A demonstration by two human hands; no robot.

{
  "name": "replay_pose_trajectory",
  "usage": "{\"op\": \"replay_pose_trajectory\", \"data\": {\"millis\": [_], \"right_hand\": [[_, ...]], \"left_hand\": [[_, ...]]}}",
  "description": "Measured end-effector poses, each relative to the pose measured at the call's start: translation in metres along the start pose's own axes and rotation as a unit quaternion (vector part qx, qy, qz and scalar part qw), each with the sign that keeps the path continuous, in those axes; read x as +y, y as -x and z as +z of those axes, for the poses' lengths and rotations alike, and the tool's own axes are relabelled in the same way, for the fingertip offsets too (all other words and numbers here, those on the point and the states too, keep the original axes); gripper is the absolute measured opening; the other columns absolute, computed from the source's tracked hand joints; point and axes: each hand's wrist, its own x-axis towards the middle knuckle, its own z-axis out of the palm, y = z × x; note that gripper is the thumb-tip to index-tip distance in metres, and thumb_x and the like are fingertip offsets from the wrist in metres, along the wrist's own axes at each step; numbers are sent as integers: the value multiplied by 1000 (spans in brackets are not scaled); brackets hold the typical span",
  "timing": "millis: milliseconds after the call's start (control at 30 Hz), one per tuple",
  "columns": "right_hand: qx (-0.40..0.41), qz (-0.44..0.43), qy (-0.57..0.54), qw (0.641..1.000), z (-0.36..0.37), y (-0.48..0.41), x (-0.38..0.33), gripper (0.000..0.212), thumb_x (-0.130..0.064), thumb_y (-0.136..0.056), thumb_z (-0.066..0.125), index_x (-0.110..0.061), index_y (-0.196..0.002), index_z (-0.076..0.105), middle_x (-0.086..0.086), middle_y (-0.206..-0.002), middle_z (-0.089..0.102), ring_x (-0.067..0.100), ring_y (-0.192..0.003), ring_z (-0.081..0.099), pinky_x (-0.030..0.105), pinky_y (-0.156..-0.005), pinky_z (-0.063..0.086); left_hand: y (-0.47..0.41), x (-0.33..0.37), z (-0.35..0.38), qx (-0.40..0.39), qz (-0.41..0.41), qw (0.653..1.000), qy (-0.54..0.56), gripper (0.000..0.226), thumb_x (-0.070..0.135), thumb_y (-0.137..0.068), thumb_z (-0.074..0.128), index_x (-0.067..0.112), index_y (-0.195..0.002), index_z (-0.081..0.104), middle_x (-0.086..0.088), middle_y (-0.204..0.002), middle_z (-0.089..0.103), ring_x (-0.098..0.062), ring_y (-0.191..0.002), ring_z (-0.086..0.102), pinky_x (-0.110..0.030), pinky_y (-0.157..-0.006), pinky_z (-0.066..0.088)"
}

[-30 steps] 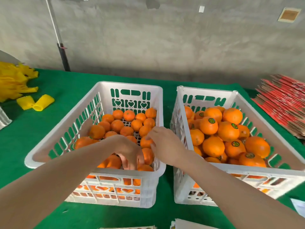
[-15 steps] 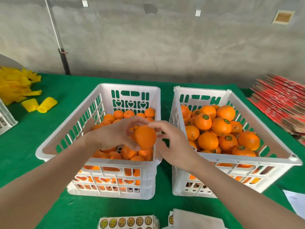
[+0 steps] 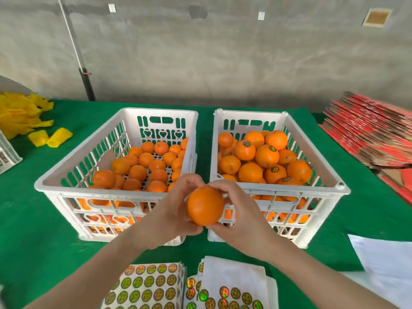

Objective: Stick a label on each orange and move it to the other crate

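Both hands cup one orange (image 3: pixel 205 205) at frame centre, no label showing.
Left hand (image 3: pixel 176 210) and right hand (image 3: pixel 242 216) grasp it; next, peel a sticker from the label sheet (image 3: pixel 147 286) at the bottom.

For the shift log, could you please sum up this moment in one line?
left hand: grips orange | right hand: grips same orange | label: none visible | where: before left crate and right crate

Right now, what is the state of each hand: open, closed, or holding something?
Left hand: grips the orange, fingers curled round it.
Right hand: grips the same orange from its other side.
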Motion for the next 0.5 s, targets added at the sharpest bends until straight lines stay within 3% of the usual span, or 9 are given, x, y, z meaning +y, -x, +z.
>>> {"op": "replay_pose_trajectory", "data": {"millis": [100, 233, 300, 367, 433, 500], "right_hand": [[-9, 37, -21, 999, -8, 14, 9, 71, -36, -68, 79, -59, -116, 32, -43, -118, 37, -13, -112, 40, 1, -83, 35], [-38, 108, -127, 985, -15, 30, 22, 64, -32, -65, 84, -48, -114, 45, -33, -114, 50, -7, -108, 50, 13, -82, 47], [-65, 190, -244, 949, -15, 36, 23, 61, -35, -61, 83, -44, -112, 50, -25, -113, 57, -1, -105, 57, 21, -83, 51], [-101, 253, -365, 890, -12, 40, 26, 68, -44, -55, 82, -37, -116, 53, -9, -114, 62, 11, -101, 64, 27, -81, 53], [-146, 276, -438, 843, -10, 42, 30, 83, -57, -48, 84, -26, -120, 54, 4, -114, 66, 26, -98, 65, 33, -81, 51], [-169, 277, -479, 815, -6, 45, 36, 86, -64, -47, 82, -22, -118, 57, 13, -113, 66, 32, -99, 61, 38, -85, 47]], "left_hand": [[5, -11, 13, 10, -55, 997, 48, 86, -7, -61, 78, 51, -116, 47, 7, -119, 61, -31, -99, 67, -40, -72, 58], [15, -18, 32, -10, -100, 992, 74, 83, -1, -63, 80, 35, -129, 47, 1, -121, 60, -30, -105, 65, -40, -85, 56], [16, -22, 42, 12, -96, 995, -34, 85, -3, -68, 79, 40, -131, 43, 4, -119, 59, -18, -102, 65, -28, -79, 56], [16, -26, 50, 47, -73, 980, -176, 85, 8, -72, 82, 46, -132, 35, 10, -126, 47, -8, -106, 57, -19, -80, 52], [15, -32, 55, 56, -67, 979, -183, 84, 23, -71, 82, 47, -134, 32, 16, -132, 41, -2, -115, 51, -14, -86, 48], [14, -39, 59, 48, -89, 989, -105, 85, 29, -67, 81, 46, -135, 33, 16, -131, 47, 1, -115, 55, -16, -88, 49]]}}
